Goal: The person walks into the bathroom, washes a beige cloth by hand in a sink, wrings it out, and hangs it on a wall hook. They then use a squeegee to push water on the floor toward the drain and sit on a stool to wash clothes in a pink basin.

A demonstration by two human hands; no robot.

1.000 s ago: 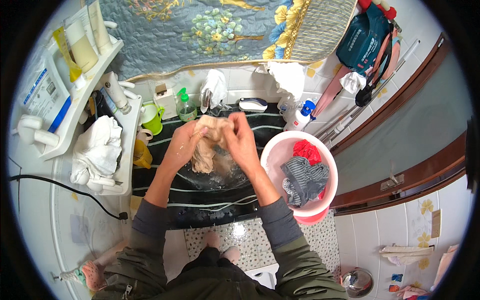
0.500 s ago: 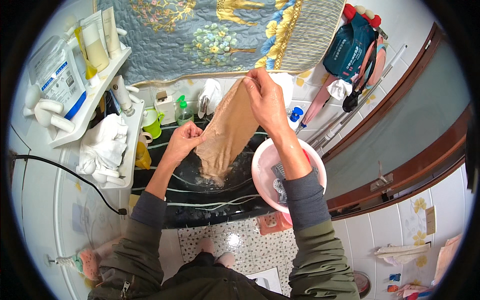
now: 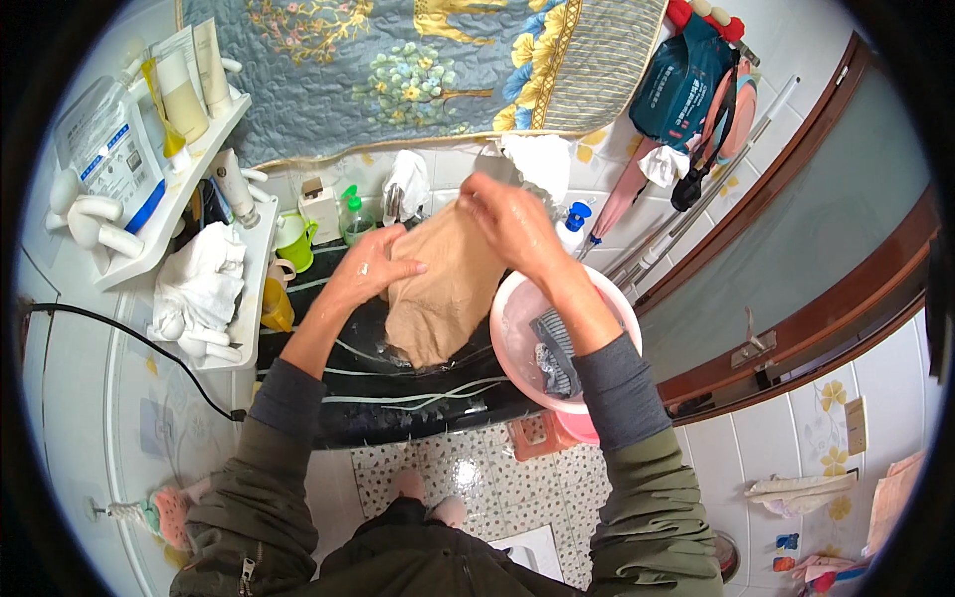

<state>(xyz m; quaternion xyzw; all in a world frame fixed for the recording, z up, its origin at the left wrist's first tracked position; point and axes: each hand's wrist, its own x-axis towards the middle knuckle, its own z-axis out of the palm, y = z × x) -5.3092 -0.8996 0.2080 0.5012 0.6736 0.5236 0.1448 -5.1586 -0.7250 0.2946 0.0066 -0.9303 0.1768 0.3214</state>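
Observation:
A wet tan cloth [image 3: 448, 284] hangs in front of me, its lower end at the black sink [image 3: 373, 358] with white streaks. My right hand [image 3: 512, 227] grips the cloth's top right part, fingers bent round it. At the cloth's left edge, my left hand [image 3: 373, 271] holds on, its thumb lying across the fabric and its other fingers partly behind. To the right stands a pink plastic basin [image 3: 509, 348], beside my right forearm. Inside that basin is a grey striped cloth [image 3: 559, 343].
On the left, white shelves [image 3: 261, 239] carry tubes, a pouch and a white towel [image 3: 204, 279]. A green pump bottle [image 3: 356, 221], a white-draped faucet [image 3: 406, 189] and a blue-capped bottle [image 3: 572, 224] line the back. A quilted cloth [image 3: 398, 85] hangs above. At right is a brown-framed door [image 3: 786, 289].
The right hand has come lower and slightly left, while the left hand has risen a little and spread its thumb over the cloth. The cloth now hangs wider and lower folds are smoother.

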